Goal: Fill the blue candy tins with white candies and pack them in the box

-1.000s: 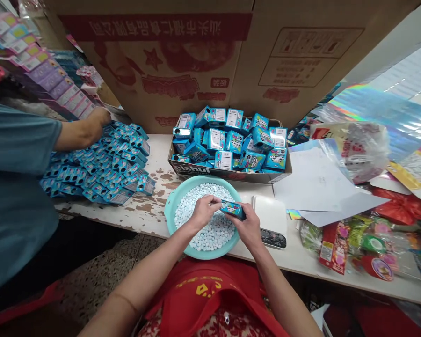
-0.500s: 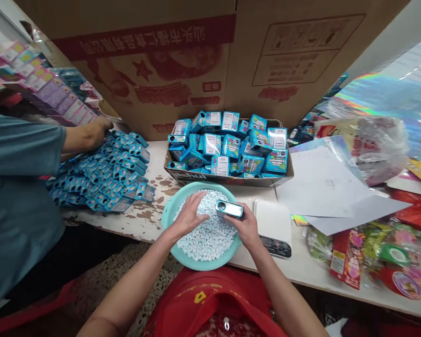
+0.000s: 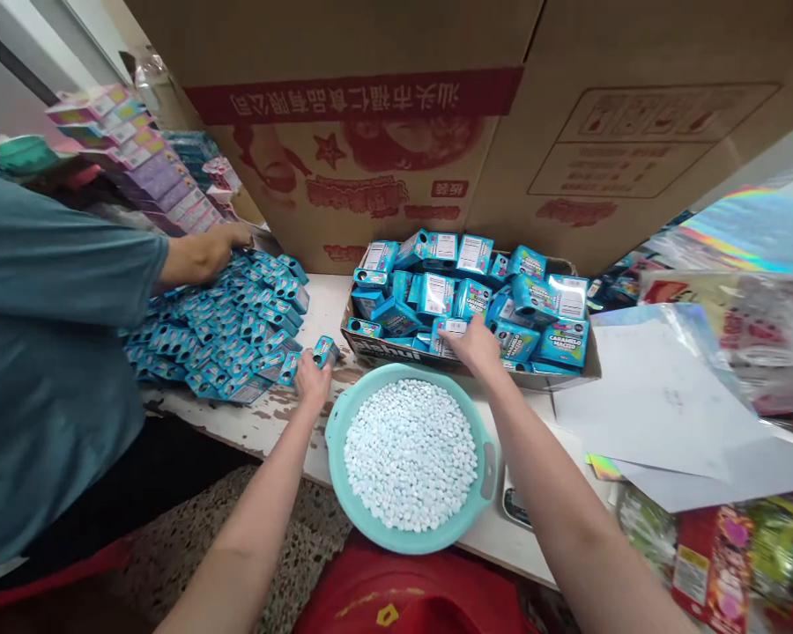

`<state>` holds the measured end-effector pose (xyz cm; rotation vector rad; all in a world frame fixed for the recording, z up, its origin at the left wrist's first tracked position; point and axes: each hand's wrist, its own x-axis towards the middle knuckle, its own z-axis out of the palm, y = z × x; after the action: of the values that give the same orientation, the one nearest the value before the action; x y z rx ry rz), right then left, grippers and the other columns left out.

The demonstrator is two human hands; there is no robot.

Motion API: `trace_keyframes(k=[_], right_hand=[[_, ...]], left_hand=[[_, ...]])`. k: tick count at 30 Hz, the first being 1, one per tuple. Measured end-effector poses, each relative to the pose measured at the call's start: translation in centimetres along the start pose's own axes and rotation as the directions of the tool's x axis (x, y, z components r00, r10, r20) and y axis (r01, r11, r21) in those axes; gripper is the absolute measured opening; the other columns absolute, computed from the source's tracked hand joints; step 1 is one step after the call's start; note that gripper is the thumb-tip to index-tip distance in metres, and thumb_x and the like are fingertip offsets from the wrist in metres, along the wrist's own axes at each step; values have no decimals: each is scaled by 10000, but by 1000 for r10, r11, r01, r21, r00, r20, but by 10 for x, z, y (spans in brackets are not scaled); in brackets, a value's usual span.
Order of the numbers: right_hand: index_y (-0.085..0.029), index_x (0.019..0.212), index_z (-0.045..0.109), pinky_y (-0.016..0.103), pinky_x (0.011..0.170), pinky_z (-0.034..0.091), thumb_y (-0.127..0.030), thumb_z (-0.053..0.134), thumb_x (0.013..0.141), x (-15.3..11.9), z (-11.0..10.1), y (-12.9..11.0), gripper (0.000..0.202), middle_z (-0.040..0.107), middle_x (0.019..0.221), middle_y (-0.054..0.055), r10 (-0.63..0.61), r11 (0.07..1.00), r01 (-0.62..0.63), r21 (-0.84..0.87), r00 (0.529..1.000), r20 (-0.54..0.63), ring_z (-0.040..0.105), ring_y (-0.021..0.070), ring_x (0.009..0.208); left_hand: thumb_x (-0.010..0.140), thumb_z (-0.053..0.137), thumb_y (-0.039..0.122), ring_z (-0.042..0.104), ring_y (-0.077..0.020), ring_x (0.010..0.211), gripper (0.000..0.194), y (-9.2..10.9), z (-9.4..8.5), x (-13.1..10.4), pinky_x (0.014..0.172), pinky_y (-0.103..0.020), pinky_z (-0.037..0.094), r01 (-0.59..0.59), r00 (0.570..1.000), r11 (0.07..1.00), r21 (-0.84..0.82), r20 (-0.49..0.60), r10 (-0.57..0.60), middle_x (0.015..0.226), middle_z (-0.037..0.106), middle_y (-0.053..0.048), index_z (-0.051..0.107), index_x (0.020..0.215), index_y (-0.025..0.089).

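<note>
My left hand [image 3: 313, 380] is at the near right edge of a pile of small blue candy boxes [image 3: 231, 321]. Its fingers are closed on a blue candy box [image 3: 325, 352] with a round hole in its end, and another box touches the fingers' left side. Over the front of a low carton [image 3: 403, 357] packed with similar boxes, my right hand [image 3: 477, 345] grips a blue candy box [image 3: 442, 339] with a white label; its fingertips are partly hidden. Between my arms stands a turquoise basin [image 3: 340, 480] of small white-blue candies [image 3: 410, 453].
A co-worker's hand [image 3: 208, 251] reaches over the pile from the left. One large cardboard box [image 3: 383, 189] walls off the back. White sheets [image 3: 654, 387], a scale [image 3: 516, 506] partly under my right forearm, and plastic packaging [image 3: 714, 555] lie on the right.
My left hand has left the basin for the pile and closed on a box. My right hand has moved from above the basin to the carton with its box. The view has shifted.
</note>
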<state>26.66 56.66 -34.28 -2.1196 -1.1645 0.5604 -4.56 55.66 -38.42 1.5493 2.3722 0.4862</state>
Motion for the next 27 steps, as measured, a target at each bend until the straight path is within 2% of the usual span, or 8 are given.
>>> trace_keyframes(k=[4, 7, 9, 13, 16, 21, 24, 27], right_hand=[[-159, 1046, 505, 481, 811, 447, -349, 845, 425, 7, 11, -5, 733, 633, 932, 130, 91, 992, -94, 90, 995, 40, 598, 315, 888], [-181, 970, 556, 422, 847, 452, -342, 785, 535, -13, -2, -1, 517, 601, 1000, 89, -102, 967, 114, 228, 993, -66, 577, 263, 945], [-201, 958, 573, 387, 853, 460, -350, 762, 579, -36, -17, 3, 450, 583, 1020, 59, -183, 911, 228, 343, 970, -157, 569, 233, 964], [-227, 1002, 543, 360, 791, 507, -348, 812, 537, -88, -41, 17, 550, 610, 934, 8, -57, 751, 106, 652, 994, -96, 618, 186, 817], [-228, 969, 541, 372, 741, 534, -424, 808, 555, -121, -48, 35, 530, 656, 862, 5, 133, 575, -140, 806, 988, 77, 640, 191, 761], [-222, 839, 596, 412, 613, 562, -527, 734, 633, -152, -51, 67, 392, 705, 773, 46, 281, 244, -529, 813, 841, 463, 674, 255, 737], [-225, 783, 593, 404, 593, 564, -441, 753, 623, -160, -52, 80, 312, 706, 757, 44, 281, 234, -532, 814, 838, 467, 675, 258, 747], [-226, 789, 560, 376, 612, 558, -362, 762, 596, -166, -46, 81, 311, 686, 750, 19, 290, 297, -447, 844, 884, 367, 669, 236, 745]], left_hand=[[817, 511, 210, 544, -352, 1111, 537, -4, 15, 4, 884, -445, 432, 14, 999, 1000, -12, 42, -14, 1223, 524, -251, 375, 1315, 62], [842, 499, 240, 394, -349, 1284, 582, -8, 9, -27, 1015, -456, 352, -190, 979, 981, -34, -84, 186, 1373, 398, -251, 329, 1372, 69], [880, 452, 268, 358, -309, 1316, 489, -9, 10, -58, 1073, -440, 296, -375, 923, 924, -78, -126, 364, 1364, 421, -223, 397, 1334, 94], [896, 440, 338, 454, -260, 1226, 388, 2, 38, -110, 1056, -415, 324, -528, 789, 812, -248, 212, 577, 1262, 537, -154, 509, 1233, 157], [877, 466, 394, 443, -281, 1218, 410, 22, 67, -124, 1035, -445, 319, -431, 793, 873, -230, 366, 488, 1261, 528, -150, 530, 1207, 159], [826, 522, 465, 520, -265, 1066, 344, 53, 84, -141, 950, -394, 361, -394, 718, 866, -310, 484, 500, 1044, 622, -103, 604, 1012, 188], [724, 629, 464, 563, -256, 901, 256, 58, 77, -154, 832, -355, 398, -246, 719, 893, -377, 547, 429, 818, 631, -45, 622, 813, 224], [595, 719, 366, 554, -212, 731, 206, 57, 69, -158, 728, -303, 409, 200, 698, 806, -558, 658, 283, 597, 557, 11, 591, 645, 212]])
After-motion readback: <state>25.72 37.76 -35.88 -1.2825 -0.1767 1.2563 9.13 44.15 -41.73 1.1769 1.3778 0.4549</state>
